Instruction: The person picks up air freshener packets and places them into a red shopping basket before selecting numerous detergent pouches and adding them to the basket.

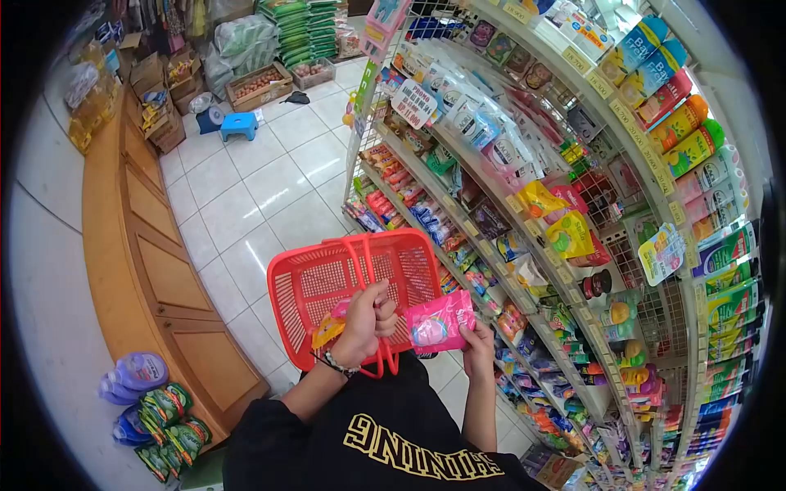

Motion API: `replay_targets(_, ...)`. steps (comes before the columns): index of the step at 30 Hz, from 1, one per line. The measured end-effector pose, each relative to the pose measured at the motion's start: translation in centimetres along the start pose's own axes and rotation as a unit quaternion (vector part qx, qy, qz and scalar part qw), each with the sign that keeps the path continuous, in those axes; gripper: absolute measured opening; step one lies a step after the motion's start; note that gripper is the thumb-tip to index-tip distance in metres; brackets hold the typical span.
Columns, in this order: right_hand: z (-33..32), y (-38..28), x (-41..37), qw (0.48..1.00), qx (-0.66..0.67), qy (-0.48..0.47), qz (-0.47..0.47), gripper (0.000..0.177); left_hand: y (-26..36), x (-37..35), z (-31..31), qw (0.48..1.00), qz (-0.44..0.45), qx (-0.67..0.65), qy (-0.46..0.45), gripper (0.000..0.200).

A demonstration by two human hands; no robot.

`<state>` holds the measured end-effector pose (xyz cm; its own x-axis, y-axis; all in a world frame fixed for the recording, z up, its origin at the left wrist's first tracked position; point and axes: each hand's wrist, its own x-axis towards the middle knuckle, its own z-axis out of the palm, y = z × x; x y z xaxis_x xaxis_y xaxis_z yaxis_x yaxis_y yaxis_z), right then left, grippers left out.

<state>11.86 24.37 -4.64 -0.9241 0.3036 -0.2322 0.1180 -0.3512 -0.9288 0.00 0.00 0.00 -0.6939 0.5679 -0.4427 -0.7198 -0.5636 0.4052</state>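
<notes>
My left hand is closed round the handles of a red plastic basket, which hangs in front of my body. Inside the basket, beside my left wrist, lie an orange-yellow packet and something pink. My right hand pinches the right edge of a pink packet with its thumb in front. The packet is upright over the basket's right rim, just right of my left hand.
Shelves of packets and bottles curve along the right. A wooden counter runs down the left, with detergent pouches at its near end. A blue stool stands on the tiled floor, near crates and stacked sacks.
</notes>
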Motion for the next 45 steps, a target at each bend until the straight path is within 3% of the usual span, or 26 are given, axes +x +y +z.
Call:
replay_targets(13,-1.1,-0.8,-0.3,0.999,0.015,0.031,0.011,0.025,-1.2,-0.7,0.9,0.999,-0.044,-0.007,0.026,0.036)
replay_targets(30,-11.2,-6.4,-2.7,0.997,0.063,0.029,-0.019,0.029,-5.6,-3.5,5.4,0.991,0.073,0.022,0.108,0.038)
replay_targets(32,-13.0,-6.2,-3.1,0.997,0.074,0.03,-0.021,0.027,-6.2,-4.2,5.6,0.978,0.125,0.026,0.163,0.037)
replay_targets(36,-15.4,-5.5,-3.0,0.996,0.083,0.024,-0.023,0.022,-6.3,-5.5,4.5,0.97,0.174,0.037,0.166,0.036)
replay_targets(45,-16.1,-3.5,-2.5,0.992,0.11,0.054,-0.008,0.023,-4.6,-5.4,2.8,0.963,0.194,0.035,0.185,0.036)
